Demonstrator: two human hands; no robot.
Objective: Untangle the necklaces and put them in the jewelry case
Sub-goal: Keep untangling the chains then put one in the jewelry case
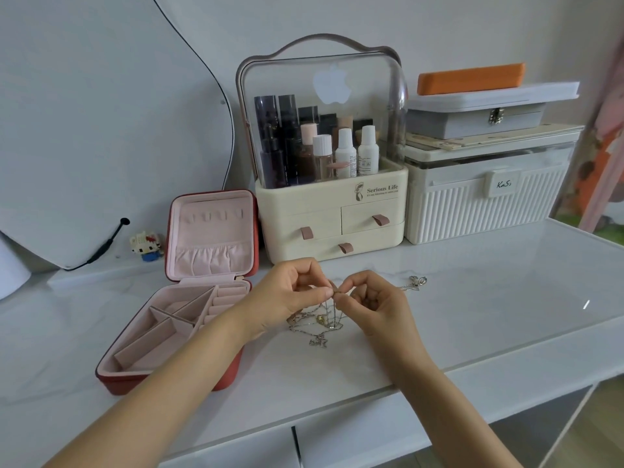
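Observation:
A tangle of thin silver and gold necklaces point(319, 327) lies on the white table, with strands rising up to my fingers. My left hand point(293, 292) pinches a strand between thumb and fingertips. My right hand point(369, 298) pinches the same knot right beside it, fingertips nearly touching. Another chain with a silver pendant point(418, 282) trails to the right of my right hand. The red jewelry case point(175, 332) with pink lining stands open at the left, its lid upright and its compartments holding nothing I can see.
A cream cosmetics organiser point(332, 217) with drawers stands behind my hands. A white ribbed storage box point(486, 204) with stacked boxes sits at the right. A small toy figure point(148, 246) and a mirror point(111, 130) are at the left. The table's front edge point(439, 369) runs close below my wrists.

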